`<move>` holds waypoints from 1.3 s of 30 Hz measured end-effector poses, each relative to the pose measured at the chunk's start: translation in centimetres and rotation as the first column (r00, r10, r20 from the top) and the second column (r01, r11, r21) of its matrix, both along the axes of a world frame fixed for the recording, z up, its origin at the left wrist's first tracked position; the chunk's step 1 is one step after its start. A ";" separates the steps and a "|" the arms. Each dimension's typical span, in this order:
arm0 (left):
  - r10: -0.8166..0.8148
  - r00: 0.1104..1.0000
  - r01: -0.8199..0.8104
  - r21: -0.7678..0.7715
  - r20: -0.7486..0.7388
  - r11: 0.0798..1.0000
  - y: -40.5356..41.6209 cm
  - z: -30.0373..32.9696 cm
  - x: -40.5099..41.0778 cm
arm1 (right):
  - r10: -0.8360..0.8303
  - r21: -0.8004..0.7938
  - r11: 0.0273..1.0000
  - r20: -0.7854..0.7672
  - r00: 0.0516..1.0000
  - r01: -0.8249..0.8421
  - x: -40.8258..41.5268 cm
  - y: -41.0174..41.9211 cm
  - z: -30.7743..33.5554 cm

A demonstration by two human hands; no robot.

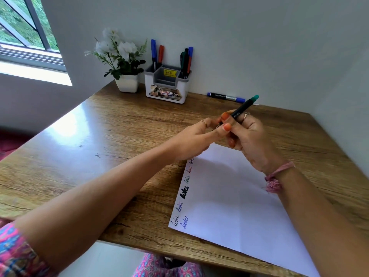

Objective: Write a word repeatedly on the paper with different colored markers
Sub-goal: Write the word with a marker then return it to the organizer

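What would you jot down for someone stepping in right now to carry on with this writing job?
Right hand: grips the green-ended marker, raised above the paper.
Left hand: its fingers meet the marker's lower end; whether a cap is there is hidden.
Blue marker lies near the wall; more markers stand in the holder.
Done: "loki" written several times along the paper's left edge, one blue below.
Left: further repeats in other colours.
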State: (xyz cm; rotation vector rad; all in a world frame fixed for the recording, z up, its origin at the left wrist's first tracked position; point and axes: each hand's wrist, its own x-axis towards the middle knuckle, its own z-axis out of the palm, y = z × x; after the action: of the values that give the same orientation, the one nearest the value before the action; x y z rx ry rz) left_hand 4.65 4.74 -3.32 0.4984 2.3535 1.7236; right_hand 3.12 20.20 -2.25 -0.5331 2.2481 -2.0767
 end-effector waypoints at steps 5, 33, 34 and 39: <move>-0.074 0.990 0.102 -0.244 0.123 0.964 -3.2 1.2 -1.2 | -0.064 -0.113 0.991 0.033 0.997 0.068 -0.5 0.2 -0.2; -0.235 0.962 0.245 -0.824 0.140 0.511 -4.9 1.7 -1.4 | 0.641 0.151 0.722 0.220 0.735 -0.675 6.0 -0.3 -1.4; -0.230 0.963 0.243 -0.827 0.142 0.506 -4.8 1.7 -1.4 | 0.642 0.167 0.721 0.206 0.739 -0.673 6.1 -0.4 -1.6; -0.215 0.966 0.233 -0.835 0.142 0.499 -4.8 2.0 -1.1 | 0.562 0.199 0.797 0.102 0.821 -0.570 6.1 -1.2 -3.0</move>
State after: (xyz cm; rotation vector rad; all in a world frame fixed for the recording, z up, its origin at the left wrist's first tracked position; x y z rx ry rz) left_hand 3.58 -0.09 -1.30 0.5416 2.5789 0.2975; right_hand 9.20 19.00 -5.25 -0.9917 1.9292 -1.5015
